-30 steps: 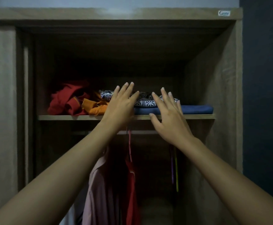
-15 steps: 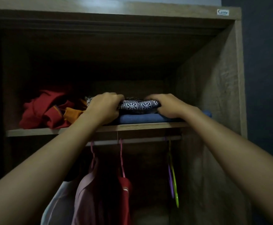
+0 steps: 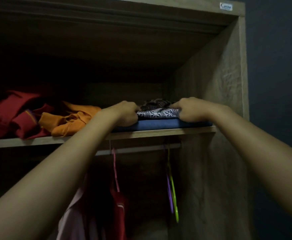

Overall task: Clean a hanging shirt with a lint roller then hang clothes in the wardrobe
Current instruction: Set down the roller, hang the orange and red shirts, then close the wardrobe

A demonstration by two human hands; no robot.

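- Both arms reach up to the shelf [image 3: 141, 135] inside the wardrobe [image 3: 228, 84].
- The left hand [image 3: 124, 114] is curled closed on the left edge of the patterned cloth [image 3: 159, 113], a folded black-and-white piece.
- The right hand [image 3: 192, 110] grips the same cloth at its right edge, fingers bent over the top.
- The patterned cloth lies on top of a folded blue cloth [image 3: 159, 124], which sits flat on the shelf at its right end, close to the wardrobe's side wall.
- Left of this stack, an orange garment [image 3: 68, 118] lies crumpled on the shelf, just beside the left wrist.
- Further left, a red garment [image 3: 11, 116] is bunched up, touching the orange one.
- Below the shelf runs a rail [image 3: 141, 148].
- A pink hanger [image 3: 114, 168] hangs from the rail and carries a red top [image 3: 120, 210].
- A pale pink shirt [image 3: 70, 220] hangs left of the red top, partly hidden by the left forearm.
- At the right end of the rail hang a purple hanger [image 3: 169, 193] and a yellow-green hanger [image 3: 173, 196], both bare and touching each other.
- A small label [image 3: 225, 6] sits on the wardrobe's top right corner.
- The interior is dim, so the back is hard to make out.
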